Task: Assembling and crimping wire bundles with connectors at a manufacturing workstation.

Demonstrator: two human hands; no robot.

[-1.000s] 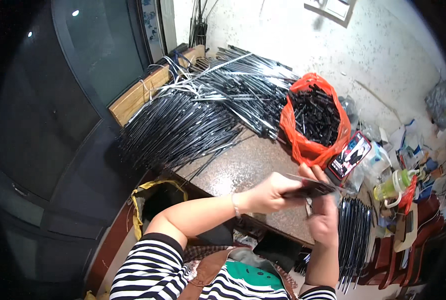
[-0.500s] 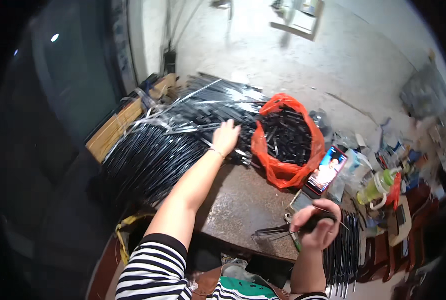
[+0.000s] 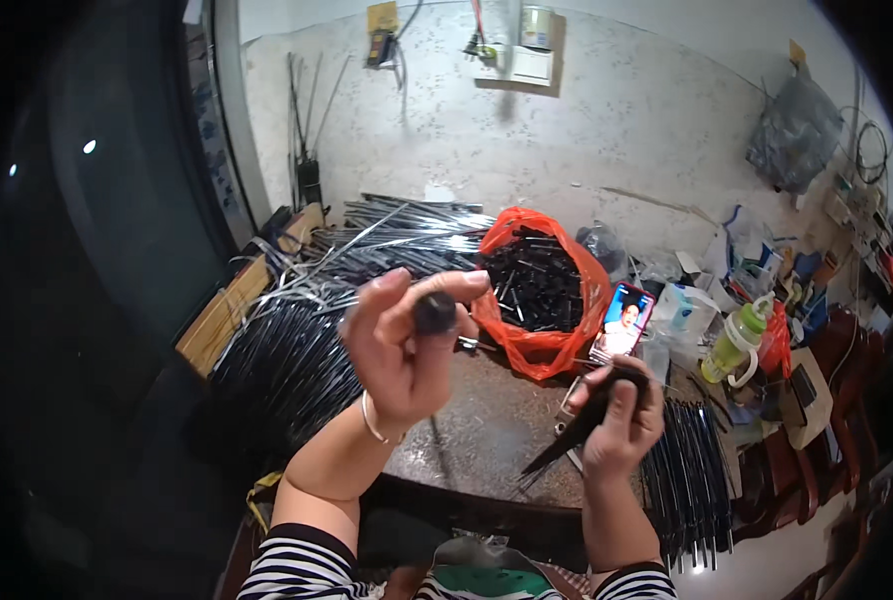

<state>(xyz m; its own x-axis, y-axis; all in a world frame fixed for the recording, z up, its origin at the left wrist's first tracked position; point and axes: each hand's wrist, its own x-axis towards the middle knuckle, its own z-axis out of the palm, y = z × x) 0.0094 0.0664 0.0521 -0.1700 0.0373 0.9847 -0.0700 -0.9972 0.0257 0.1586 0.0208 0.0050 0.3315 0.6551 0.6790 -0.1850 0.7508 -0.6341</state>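
Note:
My left hand (image 3: pixel 399 355) is raised over the table, its fingers curled round a black rod-like piece (image 3: pixel 435 314) seen end-on. Most of that piece's length is hidden, so its exact kind is unclear. To the right, my right hand (image 3: pixel 619 420) grips a bundle of thin black strips (image 3: pixel 575 437) whose tips fan down toward the table's front edge. A red plastic bag (image 3: pixel 594 290) full of short black pieces (image 3: pixel 535 283) stands open beyond both hands. Left of it lies a large pile of long black strips (image 3: pixel 292 365).
Long shiny strips (image 3: pixel 407 222) lie at the back by the wall. A lit phone (image 3: pixel 625 318) leans beside the bag, with a green bottle (image 3: pixel 737 345) farther right. More black strips (image 3: pixel 689 470) overhang the table's (image 3: pixel 497 420) right front edge. A wooden board (image 3: pixel 225 315) borders the left.
My left hand has come back from the strip pile, rising nearer with a black piece in it. My right hand has shifted slightly up and left, its bundle turned. The view has tilted up.

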